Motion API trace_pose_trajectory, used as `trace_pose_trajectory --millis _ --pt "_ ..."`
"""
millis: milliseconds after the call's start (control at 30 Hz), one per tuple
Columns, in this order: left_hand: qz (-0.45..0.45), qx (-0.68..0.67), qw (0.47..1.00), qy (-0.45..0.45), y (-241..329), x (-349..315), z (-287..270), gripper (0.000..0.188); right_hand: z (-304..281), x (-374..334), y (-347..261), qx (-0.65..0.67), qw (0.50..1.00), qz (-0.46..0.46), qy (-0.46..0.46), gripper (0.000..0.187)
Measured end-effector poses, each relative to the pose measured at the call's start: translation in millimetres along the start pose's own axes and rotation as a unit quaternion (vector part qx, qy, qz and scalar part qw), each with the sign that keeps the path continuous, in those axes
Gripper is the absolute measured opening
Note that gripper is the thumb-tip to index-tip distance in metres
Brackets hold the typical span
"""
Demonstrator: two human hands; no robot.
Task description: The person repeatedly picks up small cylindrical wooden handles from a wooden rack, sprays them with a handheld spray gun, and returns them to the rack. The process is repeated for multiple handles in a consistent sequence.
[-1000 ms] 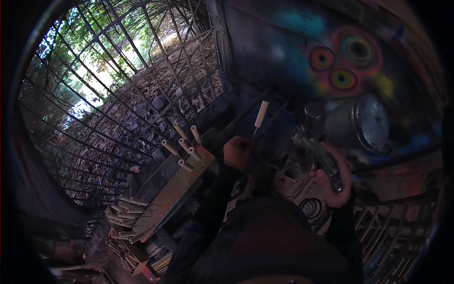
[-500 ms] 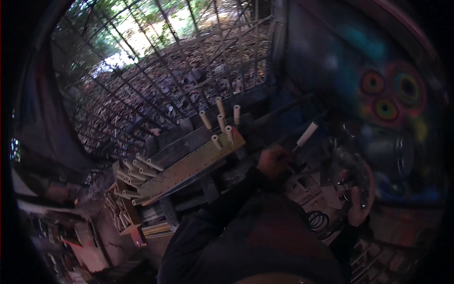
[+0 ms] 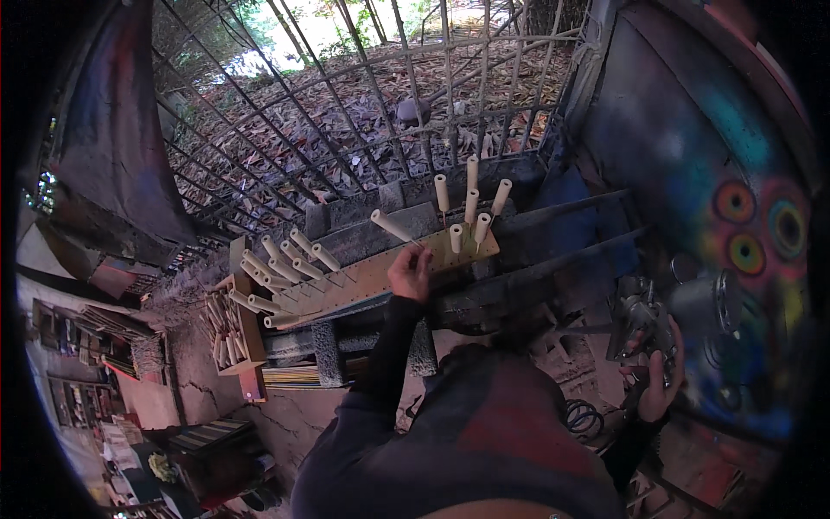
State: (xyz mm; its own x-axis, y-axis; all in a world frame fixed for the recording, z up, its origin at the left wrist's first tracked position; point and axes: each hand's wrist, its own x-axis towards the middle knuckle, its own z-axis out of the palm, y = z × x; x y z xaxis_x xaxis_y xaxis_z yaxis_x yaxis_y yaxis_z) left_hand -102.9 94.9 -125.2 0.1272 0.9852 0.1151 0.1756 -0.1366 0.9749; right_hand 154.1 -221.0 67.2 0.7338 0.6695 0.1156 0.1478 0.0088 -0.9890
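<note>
My left hand [image 3: 409, 273] pinches a thin rod with a cream tube [image 3: 392, 226] on its tip, tilted up to the left. It is over a long, pale board [image 3: 353, 295] dotted with small holes. Similar tubes stand on thin rods in the board: a group at its right end, including one tube [image 3: 471, 206], and a denser, leaning group at its left end, including another [image 3: 326, 257]. Off to the right, my right hand [image 3: 659, 381] is wrapped round a metal spray gun [image 3: 641, 316] with a silver cup [image 3: 702, 303]; its trigger is hard to make out.
Dark, crusted beams [image 3: 553, 216] support the board. A box [image 3: 246, 342] of more tubes adjoins its left end. Behind runs a barred fence [image 3: 363, 95] before leaf litter. A paint-covered panel [image 3: 735, 173] rises at right. A coiled hose [image 3: 584, 419] hangs by my right forearm.
My left hand has carried the tube on its rod leftward, from near the spray gun to above the board. My right hand keeps hold of the gun. The view has shifted and brightened.
</note>
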Motion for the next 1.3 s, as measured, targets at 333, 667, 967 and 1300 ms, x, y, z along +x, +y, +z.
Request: trace_pose_trajectory --millis 333,667,967,1300 --pt "0.026 0.156 0.987 -0.001 -25 56 11 0.015 3 -10 0 -0.015 1.000 0.005 0.009 0.050" --pt "0.053 0.260 0.964 -0.034 -34 60 8 0.016 3 -11 3 0.010 1.000 0.026 0.005 0.049" --pt "0.081 0.254 0.961 -0.075 -31 65 8 0.018 8 -7 8 0.005 1.000 0.011 0.004 0.050" --pt "0.063 0.213 0.974 0.035 -12 23 -18 0.019 9 2 6 0.029 0.999 0.027 -0.022 0.050"
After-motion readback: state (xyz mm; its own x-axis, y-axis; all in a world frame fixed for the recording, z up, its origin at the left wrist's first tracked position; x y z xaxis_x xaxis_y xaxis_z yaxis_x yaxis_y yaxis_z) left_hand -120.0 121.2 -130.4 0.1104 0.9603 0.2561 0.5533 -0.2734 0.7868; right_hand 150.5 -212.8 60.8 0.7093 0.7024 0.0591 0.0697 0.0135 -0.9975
